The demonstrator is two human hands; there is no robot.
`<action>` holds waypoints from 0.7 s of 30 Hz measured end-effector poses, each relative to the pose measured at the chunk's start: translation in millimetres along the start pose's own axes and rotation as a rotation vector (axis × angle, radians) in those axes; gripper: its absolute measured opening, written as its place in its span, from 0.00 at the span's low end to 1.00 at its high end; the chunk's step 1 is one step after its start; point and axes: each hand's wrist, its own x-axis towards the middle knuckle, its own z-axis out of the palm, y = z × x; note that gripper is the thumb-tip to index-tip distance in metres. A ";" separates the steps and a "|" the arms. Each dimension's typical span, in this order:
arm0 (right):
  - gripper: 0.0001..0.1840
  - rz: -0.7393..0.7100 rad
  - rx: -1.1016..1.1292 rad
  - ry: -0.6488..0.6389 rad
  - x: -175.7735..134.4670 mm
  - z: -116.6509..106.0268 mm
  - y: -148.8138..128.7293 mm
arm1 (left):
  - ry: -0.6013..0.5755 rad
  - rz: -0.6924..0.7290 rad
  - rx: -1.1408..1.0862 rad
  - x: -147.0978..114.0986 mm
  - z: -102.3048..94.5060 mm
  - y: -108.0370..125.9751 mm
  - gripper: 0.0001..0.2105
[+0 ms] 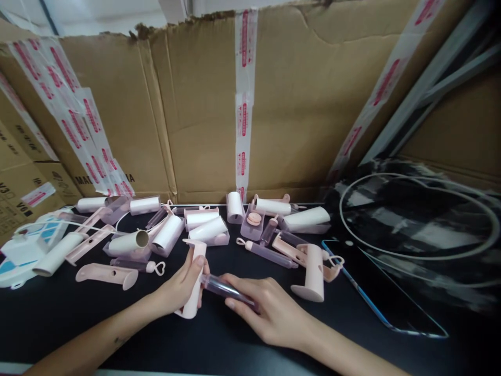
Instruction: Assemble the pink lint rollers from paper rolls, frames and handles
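My left hand is wrapped round a pale pink lint roller frame, which stands tilted above the black table. In my right hand is a translucent purple handle. The handle's front end meets the side of the frame near my left fingers; whether it is seated there I cannot tell. To the right stands another pink frame, upright on its flared end. A loose pink frame lies left of my left hand, near a purple handle with a heart-shaped loop.
White sticky rolls, purple covers and more handles lie across the back of the black table. A phone and a coiled white cable are at right. A large cardboard box walls off the back.
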 end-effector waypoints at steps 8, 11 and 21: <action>0.18 0.170 0.407 -0.061 -1.3 10.1 -0.4 | -0.082 -0.059 0.252 -14.1 -2.8 18.3 0.19; 0.22 0.198 0.708 -0.171 0.7 17.0 -1.0 | -0.141 -0.028 0.301 -19.5 0.8 23.4 0.18; 0.22 0.218 0.927 -0.280 7.2 -13.0 16.9 | -0.247 0.188 -0.022 -13.1 -17.3 34.8 0.29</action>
